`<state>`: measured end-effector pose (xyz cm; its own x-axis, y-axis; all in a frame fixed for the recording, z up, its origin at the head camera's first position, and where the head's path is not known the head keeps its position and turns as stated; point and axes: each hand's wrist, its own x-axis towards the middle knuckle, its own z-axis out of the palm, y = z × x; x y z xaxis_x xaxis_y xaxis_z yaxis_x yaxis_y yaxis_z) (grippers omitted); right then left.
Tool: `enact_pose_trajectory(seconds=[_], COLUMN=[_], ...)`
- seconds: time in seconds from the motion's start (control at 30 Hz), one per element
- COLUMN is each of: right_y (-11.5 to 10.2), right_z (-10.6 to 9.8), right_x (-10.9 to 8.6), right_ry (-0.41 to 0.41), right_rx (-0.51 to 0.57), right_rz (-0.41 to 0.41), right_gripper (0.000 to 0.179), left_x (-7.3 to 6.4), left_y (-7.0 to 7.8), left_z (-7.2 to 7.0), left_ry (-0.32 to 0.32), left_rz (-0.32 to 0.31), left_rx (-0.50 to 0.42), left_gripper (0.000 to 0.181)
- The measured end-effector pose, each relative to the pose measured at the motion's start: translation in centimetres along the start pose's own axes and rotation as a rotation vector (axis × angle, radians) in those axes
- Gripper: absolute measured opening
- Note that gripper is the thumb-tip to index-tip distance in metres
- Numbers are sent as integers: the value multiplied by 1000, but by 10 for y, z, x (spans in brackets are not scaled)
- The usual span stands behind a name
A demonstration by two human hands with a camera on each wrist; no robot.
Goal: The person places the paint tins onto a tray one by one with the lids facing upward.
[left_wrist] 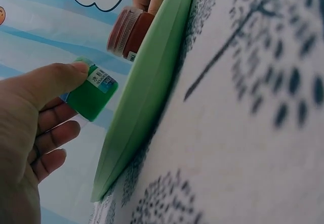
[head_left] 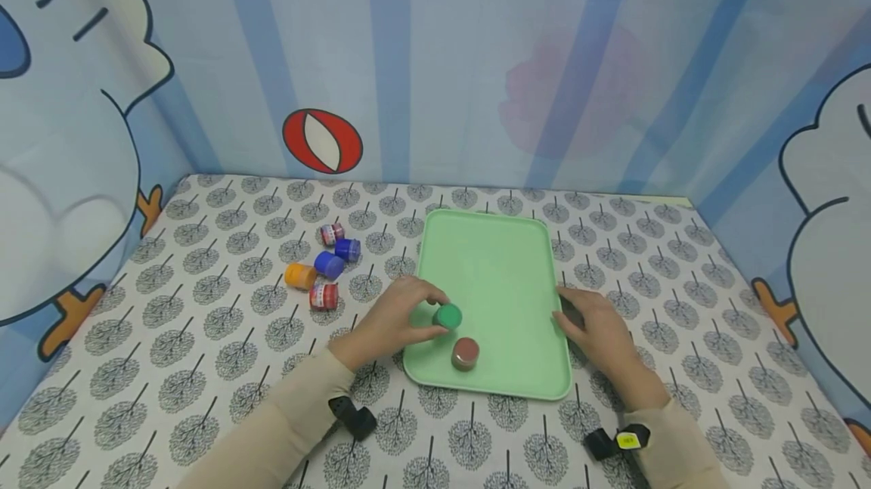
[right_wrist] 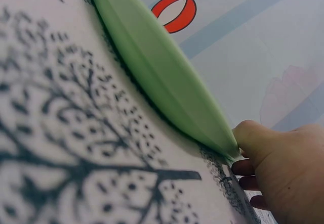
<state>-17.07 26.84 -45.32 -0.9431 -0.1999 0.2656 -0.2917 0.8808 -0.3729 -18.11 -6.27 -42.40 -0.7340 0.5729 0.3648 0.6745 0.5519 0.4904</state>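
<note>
A light green tray (head_left: 497, 270) lies on the patterned cloth. My left hand (head_left: 395, 315) pinches a small green paint jar (head_left: 448, 316) between thumb and fingers over the tray's near left part. In the left wrist view the jar (left_wrist: 93, 93) is tilted, its label by the thumb. A jar of brownish-red paint (head_left: 466, 354) stands on the tray close to the near edge. At the tray's right side my right hand (head_left: 599, 329) grips the rim, thumb on top in the right wrist view and the other fingers partly hidden beneath.
Left of the tray several paint jars lie together on the cloth: an orange jar (head_left: 300, 276), a red jar (head_left: 323, 296), two blue ones (head_left: 330, 264) and a small jar with a red-and-white label (head_left: 332, 233). A printed curtain (head_left: 456, 66) hangs behind the table.
</note>
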Motion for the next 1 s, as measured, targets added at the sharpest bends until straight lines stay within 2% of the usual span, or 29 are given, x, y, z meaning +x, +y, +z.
enact_pose_trajectory(seconds=[0.37,0.53,1.0], right_y=[1,2,3], right_z=[3,3,1], right_x=[-3,-3,-5], right_ry=[22,27,3], right_rx=[-22,-30,-37], right_rz=[-38,-53,-44], right_gripper=[47,45,44], left_x=[3,4,9], left_y=[0,2,5], left_z=[9,10,14], left_ry=[-59,-64,-115], left_rz=[-58,-61,-106], left_rx=[-31,-51,-75], left_gripper=[37,37,37])
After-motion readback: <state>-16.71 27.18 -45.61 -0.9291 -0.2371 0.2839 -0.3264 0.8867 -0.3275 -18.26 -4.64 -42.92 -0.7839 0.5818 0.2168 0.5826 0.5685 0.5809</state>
